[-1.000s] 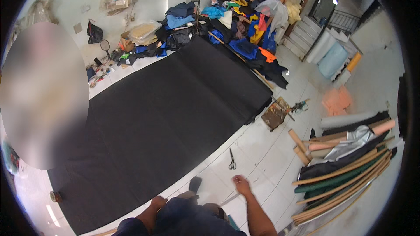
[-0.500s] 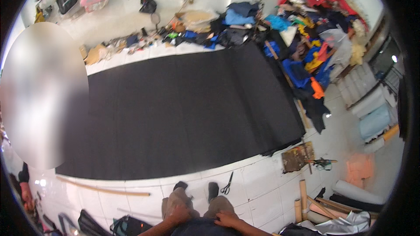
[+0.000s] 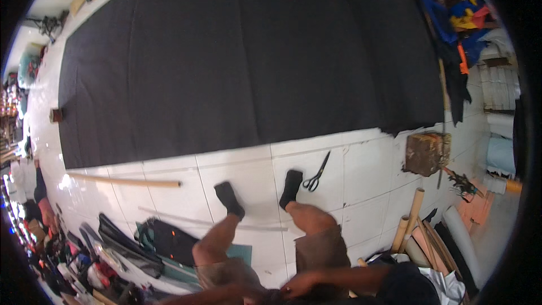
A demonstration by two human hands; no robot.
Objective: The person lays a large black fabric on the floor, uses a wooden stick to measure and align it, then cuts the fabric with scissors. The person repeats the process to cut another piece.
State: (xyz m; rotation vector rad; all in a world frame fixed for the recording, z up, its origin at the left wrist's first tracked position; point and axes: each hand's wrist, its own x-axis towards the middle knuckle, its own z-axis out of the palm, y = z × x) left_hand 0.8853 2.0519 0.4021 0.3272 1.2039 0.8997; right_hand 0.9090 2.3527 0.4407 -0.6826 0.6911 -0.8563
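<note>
Your left hand (image 3: 253, 295) and right hand (image 3: 299, 284) low near shorts (image 3: 322, 253); too blurry, can't tell if gripping. Black fabric (image 3: 243, 68) spread on tile floor (image 3: 364, 209), probably to lie flat; scissors (image 3: 312, 182) beside right foot (image 3: 291, 187), reachable I guess.

The wide black cloth (image 3: 237, 62) is spread on white tiles (image 3: 257, 178). Near its edge lie dark scissors (image 3: 317, 175).

Dark scissors (image 3: 319, 172) just beside right foot (image 3: 291, 186), near black cloth (image 3: 248, 56)
</note>
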